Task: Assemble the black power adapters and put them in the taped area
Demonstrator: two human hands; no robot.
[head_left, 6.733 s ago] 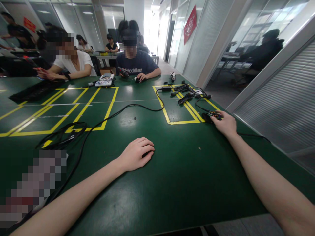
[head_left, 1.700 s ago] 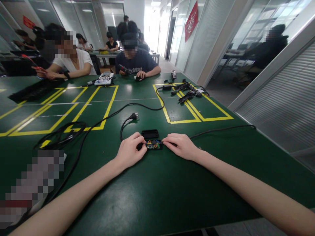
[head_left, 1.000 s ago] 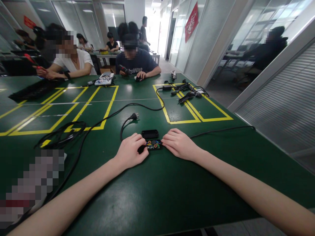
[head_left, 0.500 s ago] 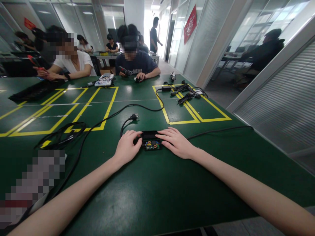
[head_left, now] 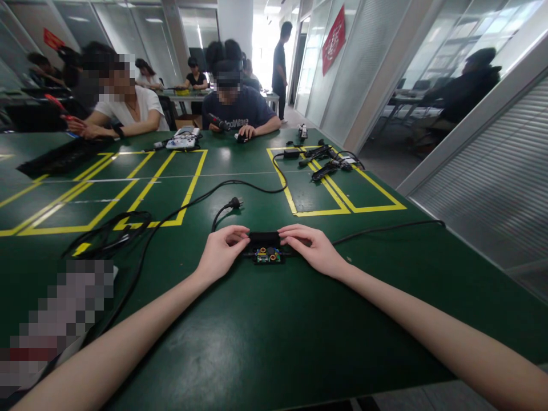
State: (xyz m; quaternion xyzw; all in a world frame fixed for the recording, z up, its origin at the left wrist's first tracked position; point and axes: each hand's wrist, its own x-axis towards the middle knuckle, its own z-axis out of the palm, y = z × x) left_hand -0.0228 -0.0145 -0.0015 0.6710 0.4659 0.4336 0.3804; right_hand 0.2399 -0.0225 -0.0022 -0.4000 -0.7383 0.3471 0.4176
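Note:
A black power adapter case lies opened on the green table, its circuit board (head_left: 268,255) with copper-wound coils showing in the lower half. Just behind the board, the black adapter cover (head_left: 264,238) is tilted up. My left hand (head_left: 222,251) pinches the cover's left end between thumb and fingers. On the opposite end, my right hand (head_left: 314,248) grips it the same way. A black cable with a plug (head_left: 234,203) lies behind my left hand, and another black cable (head_left: 385,228) runs off to the right.
Coiled black cable (head_left: 107,234) lies on the left. Yellow tape rectangles mark the green table (head_left: 257,331). Several black adapters and cords (head_left: 327,162) sit at the back right. A white device (head_left: 184,138) stands near two people seated across the table.
Both hands have shifted their grip to the cover's ends, and the cover is lifted and tilted more upright. In the background a standing person has turned and moved right.

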